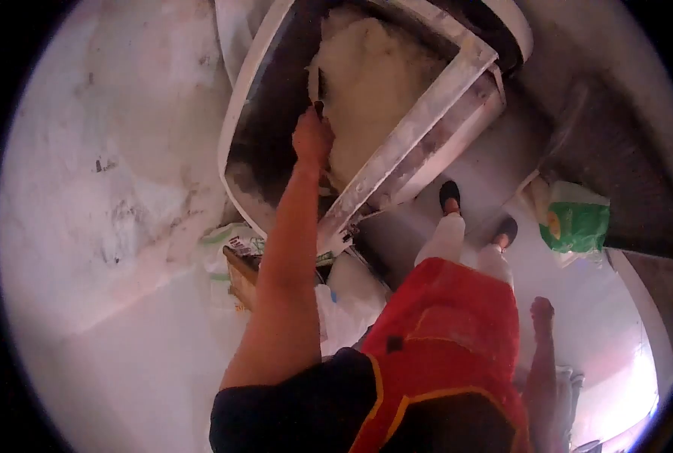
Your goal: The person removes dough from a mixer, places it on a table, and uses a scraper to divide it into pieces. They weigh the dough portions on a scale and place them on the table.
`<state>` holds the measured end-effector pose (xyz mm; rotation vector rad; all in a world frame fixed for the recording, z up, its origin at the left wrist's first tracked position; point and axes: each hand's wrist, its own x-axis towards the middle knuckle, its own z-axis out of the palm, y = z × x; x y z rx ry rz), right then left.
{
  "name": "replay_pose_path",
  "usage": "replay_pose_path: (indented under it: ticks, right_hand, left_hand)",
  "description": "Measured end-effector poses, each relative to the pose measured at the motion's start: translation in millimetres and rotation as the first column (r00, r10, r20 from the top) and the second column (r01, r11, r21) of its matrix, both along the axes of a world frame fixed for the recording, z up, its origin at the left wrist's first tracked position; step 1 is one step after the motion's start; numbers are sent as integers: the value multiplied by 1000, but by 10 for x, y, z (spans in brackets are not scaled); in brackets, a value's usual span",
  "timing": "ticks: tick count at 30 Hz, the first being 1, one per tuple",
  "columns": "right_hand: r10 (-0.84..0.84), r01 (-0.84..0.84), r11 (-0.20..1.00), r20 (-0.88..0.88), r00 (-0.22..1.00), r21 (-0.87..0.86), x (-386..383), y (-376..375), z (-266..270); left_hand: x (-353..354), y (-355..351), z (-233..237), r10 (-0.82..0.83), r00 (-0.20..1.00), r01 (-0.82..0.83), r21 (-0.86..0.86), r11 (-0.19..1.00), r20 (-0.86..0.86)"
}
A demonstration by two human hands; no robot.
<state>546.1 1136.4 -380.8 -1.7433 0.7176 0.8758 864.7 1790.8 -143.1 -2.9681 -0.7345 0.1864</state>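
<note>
My left hand [312,138] reaches down into a large white-rimmed tub [235,113] with a dark inner wall. Its fingers are closed round the dark handle of a narrow, pale-edged tool [314,84], whose exact kind I cannot make out. The tool lies along the left side of a big pale mass that looks like dough [382,90], and my hand is right beside that mass. At my right side, away from the tub, my right hand [542,308] hangs low with its fingers curled in and nothing visible in them.
A thick white bar [419,124] crosses the tub's near right side. Below the tub are printed bags [238,240] and a wooden piece [240,275]. A green and white bag [578,219] stands on the floor at right. A stained pale wall [118,151] rises at left.
</note>
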Motion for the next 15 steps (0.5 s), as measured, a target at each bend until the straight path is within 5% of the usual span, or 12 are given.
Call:
replay_pose_path:
  ticks: [1, 4, 6, 9, 12, 15]
  right_hand:
    - [75, -74, 997, 38, 996, -37, -48, -67, -124]
    - [-159, 177, 978, -156, 975, 107, 374, 179, 506]
    - [-124, 135, 989, -149, 981, 61, 520, 305, 734]
    - [-96, 104, 988, -75, 993, 115, 491, 178, 536]
    - [-112, 117, 977, -36, 993, 178, 475, 148, 417]
    - [-146, 157, 967, -71, 987, 199, 670, 110, 610]
  left_hand:
    - [-64, 116, 57, -35, 999, 35, -9, 999, -6]
    - [-396, 72, 520, -61, 997, 63, 27, 998, -54]
    - [-699, -75, 811, -74, 996, 77, 56, 995, -54]
    - [-766, -143, 880, -174, 981, 178, 35, 983, -86]
    - [-405, 245, 629, -96, 963, 157, 231, 960, -253]
    - [-261, 530, 813, -97, 979, 133, 203, 970, -177]
